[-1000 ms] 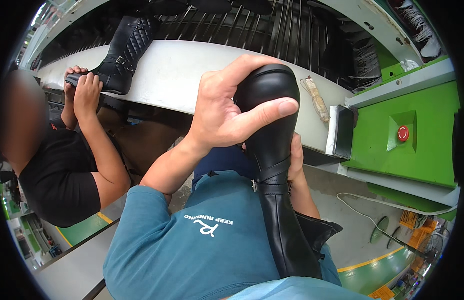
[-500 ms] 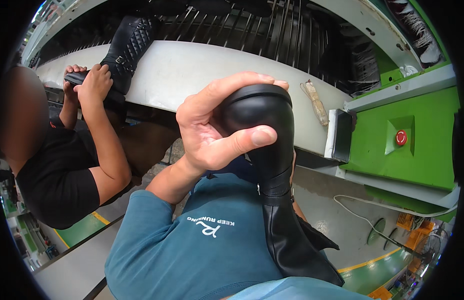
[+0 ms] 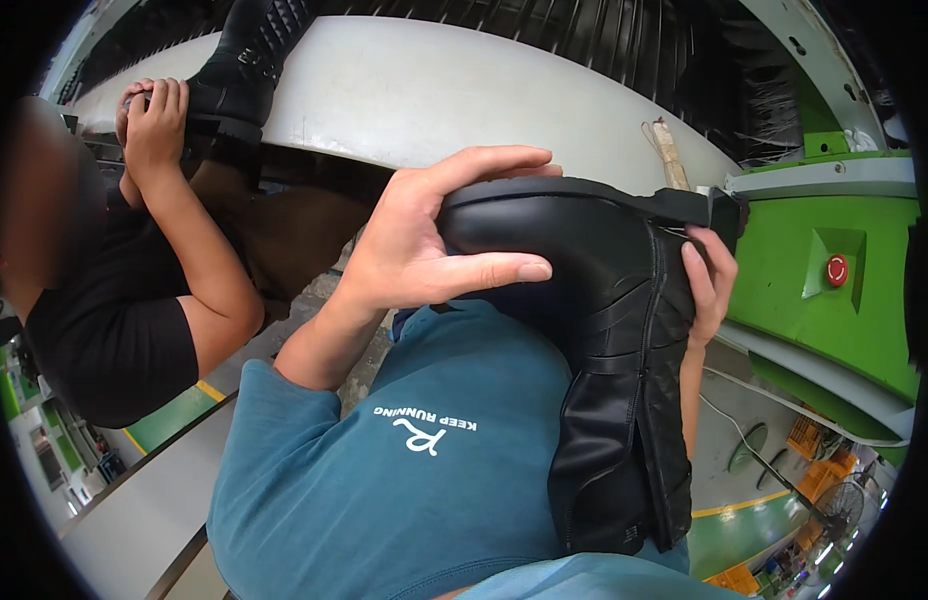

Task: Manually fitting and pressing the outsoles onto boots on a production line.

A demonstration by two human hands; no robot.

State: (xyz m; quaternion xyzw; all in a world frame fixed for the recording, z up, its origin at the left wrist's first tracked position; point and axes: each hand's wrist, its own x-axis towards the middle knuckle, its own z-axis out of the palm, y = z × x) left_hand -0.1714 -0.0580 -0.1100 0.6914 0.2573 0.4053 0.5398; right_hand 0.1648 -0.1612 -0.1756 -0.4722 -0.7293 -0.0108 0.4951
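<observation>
We hold the black boot [image 3: 594,300] sideways at chest height: our left hand [image 3: 424,250] wraps its toe, our right hand [image 3: 709,285] clasps the heel, keeping the sole turned up toward the white conveyor [image 3: 434,90].

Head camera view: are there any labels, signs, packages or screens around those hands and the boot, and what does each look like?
Printed mark on the teal shirt: small white lettering with an emblem, below the left hand.
Round red button: on the green machine panel, right of the black leather boot and the right hand.
Packages or screens: none that can be told.
</observation>
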